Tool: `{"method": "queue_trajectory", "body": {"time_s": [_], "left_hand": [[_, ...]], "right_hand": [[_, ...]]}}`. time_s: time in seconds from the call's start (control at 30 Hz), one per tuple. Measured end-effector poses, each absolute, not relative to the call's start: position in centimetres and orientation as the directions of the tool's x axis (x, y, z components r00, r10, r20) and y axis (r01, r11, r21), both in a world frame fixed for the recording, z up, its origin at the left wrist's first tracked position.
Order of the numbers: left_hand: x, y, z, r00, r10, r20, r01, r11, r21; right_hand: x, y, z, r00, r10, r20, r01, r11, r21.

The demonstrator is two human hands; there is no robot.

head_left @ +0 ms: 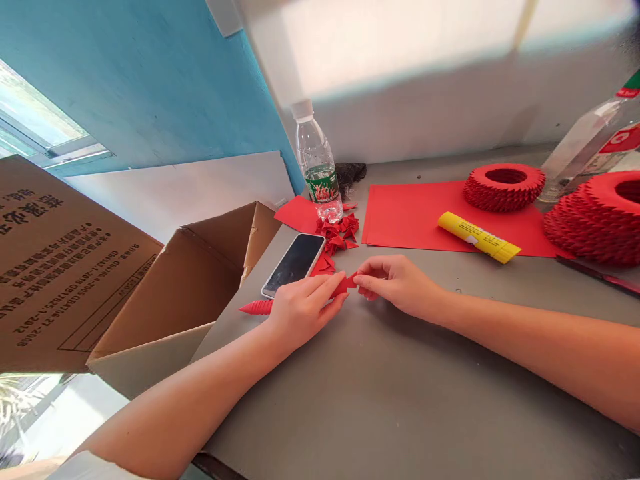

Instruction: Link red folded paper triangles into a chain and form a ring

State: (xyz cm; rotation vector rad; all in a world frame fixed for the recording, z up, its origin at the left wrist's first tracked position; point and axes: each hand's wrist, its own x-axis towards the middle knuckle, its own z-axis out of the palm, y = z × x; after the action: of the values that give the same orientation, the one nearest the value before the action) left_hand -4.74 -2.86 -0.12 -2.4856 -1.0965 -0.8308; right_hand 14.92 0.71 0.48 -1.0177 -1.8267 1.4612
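Over the grey table, my left hand is closed around red folded paper. A ridged red strip of stacked paper folds pokes out to its left, tapering to a point; the palm hides its middle. My right hand pinches a small folded red paper piece between thumb and fingers, right at the left fingertips. Whether this piece is joined to the strip I cannot tell. Just beyond my left hand lie a phone with a dark screen and a loose pile of folded red paper pieces.
A water bottle stands behind the pile. Red paper sheets lie at the back under a yellow glue stick and a red paper ring. A larger ring and another bottle are right. An open cardboard box adjoins the table's left edge.
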Motion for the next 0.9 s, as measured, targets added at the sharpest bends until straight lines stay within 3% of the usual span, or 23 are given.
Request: {"method": "queue_trajectory", "body": {"time_s": [0.23,0.7,0.8,0.9], "left_hand": [[-4.8,-3.0,-0.3,0.630,0.579,0.518,0.690,-0.723,-0.030],[-4.6,-3.0,-0.6,0.612,0.577,0.541,0.693,-0.721,-0.016],[-4.6,-2.9,-0.4,0.565,0.602,0.565,0.730,-0.683,-0.003],[-4.5,-2.9,-0.2,0.554,0.627,0.547,0.746,-0.666,0.008]], "right_hand": [[15.3,1.0,0.6,-0.633,0.771,-0.074,0.315,0.170,-0.934],[14.9,1.2,-0.3,-0.663,0.743,-0.091,0.295,0.148,-0.944],[15.0,2.0,-0.5,-0.638,0.770,0.018,0.299,0.269,-0.916],[15.3,3.6,-1.0,-0.522,0.793,0.313,0.370,0.541,-0.755]]}}
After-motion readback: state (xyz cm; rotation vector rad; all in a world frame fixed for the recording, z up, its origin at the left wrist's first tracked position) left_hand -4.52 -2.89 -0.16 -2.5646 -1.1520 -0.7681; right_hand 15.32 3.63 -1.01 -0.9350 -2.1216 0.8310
